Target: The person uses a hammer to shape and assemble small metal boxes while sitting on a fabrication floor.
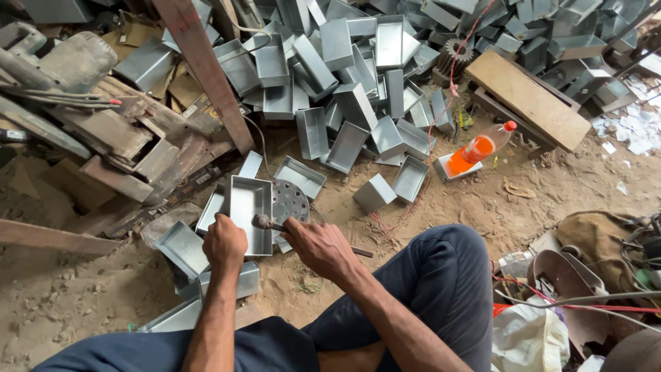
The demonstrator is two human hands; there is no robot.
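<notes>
I sit on a dirt floor. My left hand (224, 242) grips the near edge of a rectangular grey metal tray (249, 207) that rests on a round perforated metal block (289, 200). My right hand (318, 246) is closed on the handle of a small hammer (262, 221), whose head sits at the tray's near right corner. More trays of the same kind (182, 248) lie stacked just left of and below my left hand.
A big heap of grey metal trays (358, 76) fills the ground ahead. A plastic bottle with orange liquid (482, 146) stands on a tray to the right. A wooden board (527, 100), rusty beams (203, 69) and scrap lie around.
</notes>
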